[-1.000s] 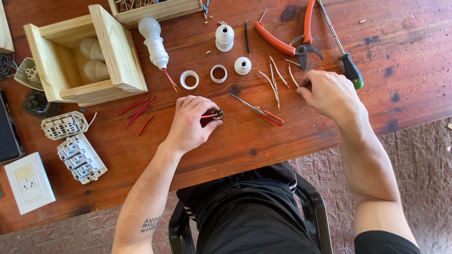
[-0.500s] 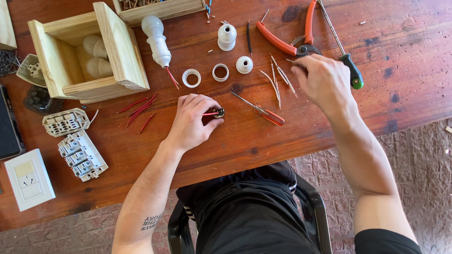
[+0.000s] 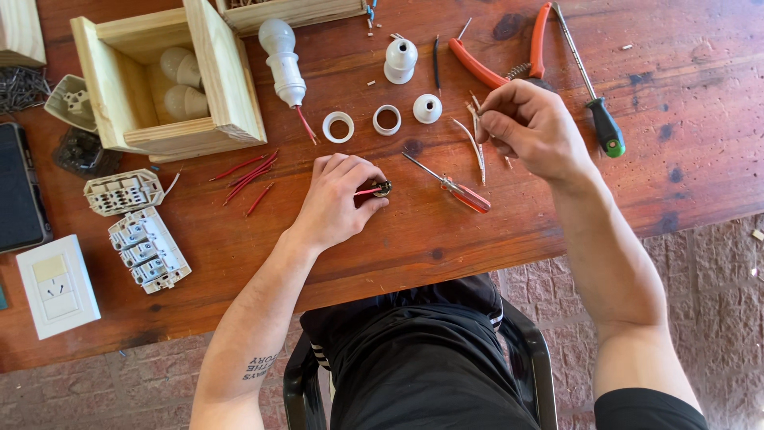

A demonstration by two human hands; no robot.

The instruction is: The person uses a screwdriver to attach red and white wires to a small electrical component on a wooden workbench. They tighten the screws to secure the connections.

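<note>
Well left of my left hand (image 3: pixel 338 199) I see the switch blocks (image 3: pixel 135 235) and the wooden box (image 3: pixel 171 80) with bulbs, and red wires (image 3: pixel 251 173) lie just beside its knuckles. That hand is pinched on a small ring part (image 3: pixel 383 189) with red wire. Between my hands lies the small screwdriver (image 3: pixel 450 185); my right hand (image 3: pixel 533 127) pinches a thin wire (image 3: pixel 477 119) at its fingertips, pliers (image 3: pixel 509 52) just above it, a green-handled screwdriver (image 3: pixel 595 99) to its right.
</note>
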